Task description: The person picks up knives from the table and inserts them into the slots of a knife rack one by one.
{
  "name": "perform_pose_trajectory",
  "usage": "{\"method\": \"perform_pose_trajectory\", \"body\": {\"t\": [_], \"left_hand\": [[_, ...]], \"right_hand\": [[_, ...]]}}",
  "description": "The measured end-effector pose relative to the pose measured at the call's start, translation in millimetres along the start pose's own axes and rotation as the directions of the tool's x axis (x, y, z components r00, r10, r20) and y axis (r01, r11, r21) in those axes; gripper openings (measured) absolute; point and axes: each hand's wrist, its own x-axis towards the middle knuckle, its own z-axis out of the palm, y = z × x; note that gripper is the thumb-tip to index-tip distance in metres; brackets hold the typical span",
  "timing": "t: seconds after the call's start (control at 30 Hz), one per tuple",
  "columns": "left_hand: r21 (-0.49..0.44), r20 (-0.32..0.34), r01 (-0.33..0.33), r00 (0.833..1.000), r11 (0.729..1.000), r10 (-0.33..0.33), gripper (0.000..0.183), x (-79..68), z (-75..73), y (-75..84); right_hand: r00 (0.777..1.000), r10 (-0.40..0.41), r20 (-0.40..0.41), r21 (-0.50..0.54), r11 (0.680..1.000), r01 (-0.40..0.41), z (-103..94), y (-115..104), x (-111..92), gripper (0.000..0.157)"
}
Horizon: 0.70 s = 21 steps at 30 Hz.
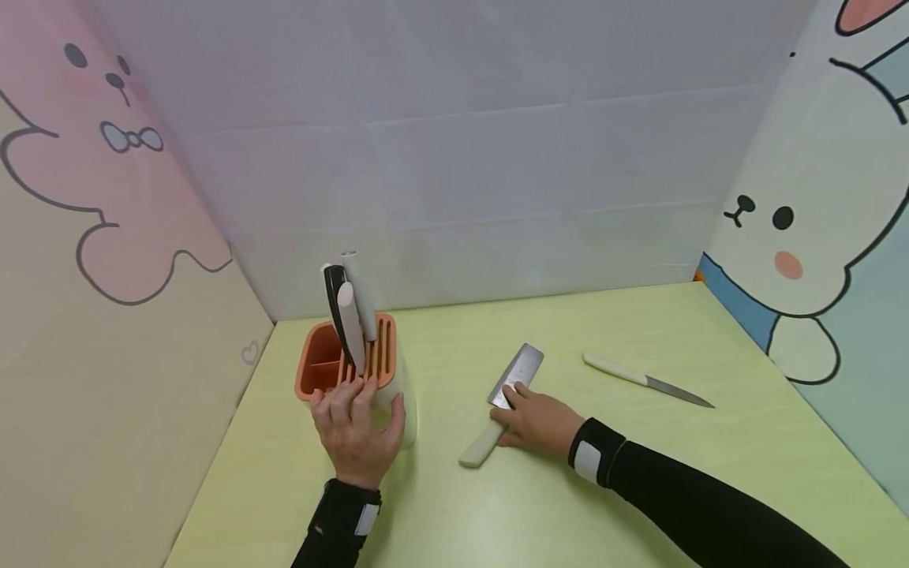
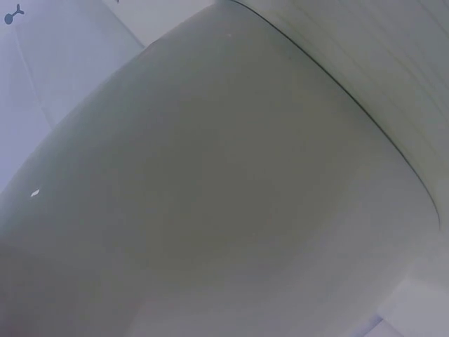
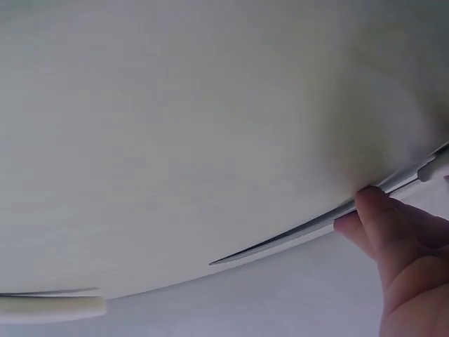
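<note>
A white knife block [image 1: 408,394] with an orange slotted top stands on the table at left. My left hand [image 1: 360,434] holds its front, fingertips over the orange rim and thumb by the right side. Its pale wall [image 2: 210,168] fills most of the left wrist view. Just to the right lies a cleaver [image 1: 525,364] with a broad metal blade and an off-white handle. My right hand [image 1: 543,422] pinches the cleaver where blade meets handle; fingertips on the blade edge show in the right wrist view.
Several knives [image 1: 348,308] with black, white and grey handles stand in the block. A small pointed knife [image 1: 639,379] with a cream handle lies flat on the pale green table [image 1: 454,528] at right. Printed wall panels [image 1: 497,158] enclose the back and sides.
</note>
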Motion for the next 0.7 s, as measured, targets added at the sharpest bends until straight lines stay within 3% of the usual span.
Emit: {"method": "perform_pose_trajectory", "body": {"t": [0.2,0.7], "left_hand": [[-0.002,-0.009,0.004,1.000,1.000,-0.004,0.037,-0.1,-0.3,0.7],[0.002,-0.010,0.001,1.000,1.000,-0.001,0.037,0.5,-0.2,0.3]], "right_hand": [[0.996,-0.076,-0.049,-0.086,0.994,0.072,-1.8,-1.5,1.7,0.038],[0.979,-0.172,-0.112,-0.145,0.977,0.155,-0.5,-0.3,6.8,0.036]]}}
